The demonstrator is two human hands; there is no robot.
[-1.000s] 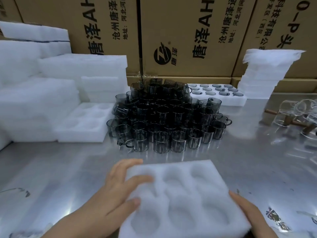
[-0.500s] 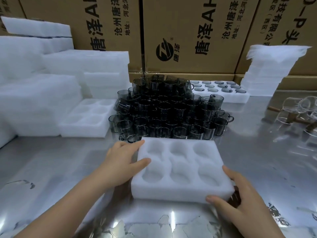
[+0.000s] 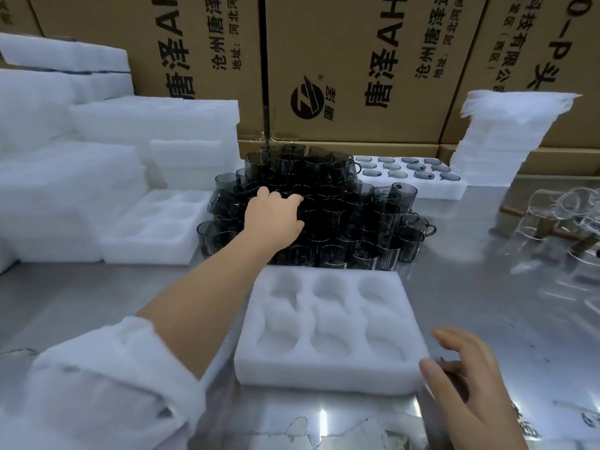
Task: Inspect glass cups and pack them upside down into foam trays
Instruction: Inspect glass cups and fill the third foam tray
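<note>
Although the left hand [image 3: 274, 216] is stretched out over the cups [image 3: 357, 222], its grip cannot be read. The fingers are bent down onto the rims at the left-centre of the heap, but the back of the hand and the dark glass hide whether they enclose one cup.

Right hand [image 3: 467, 381]: lower right of frame, grip released, fingers loose and spread. The thumb is at the near right corner of the tray [image 3: 328, 371]; contact is uncertain.

Tray: centre of frame, flat on the surface [image 3: 487, 303]. It has six pockets, three across and two deep, all vacant. Its long axis runs left to right.

Key relation: the heap sits directly above the tray in the frame, its front row just beside the tray's far edge. The left hand is nearer the cups and the right hand nearer the tray. Most cups stand mouth up, so I judge each needs a turn over before it goes into a pocket. Packing of this tray has not begun.

Outward:
- A second empty tray [image 3: 146, 251] lies at left of the heap, with foam blocks [image 3: 65, 190] stacked behind it.
- A filled tray [image 3: 454, 193] at upper right holds cups bottoms up.
- A leaning stack of foam sheets [image 3: 496, 141] stands beside it.
- Clear glassware [image 3: 568, 216] is at the right edge.
- Printed cartons [image 3: 357, 60] run across the top.
</note>
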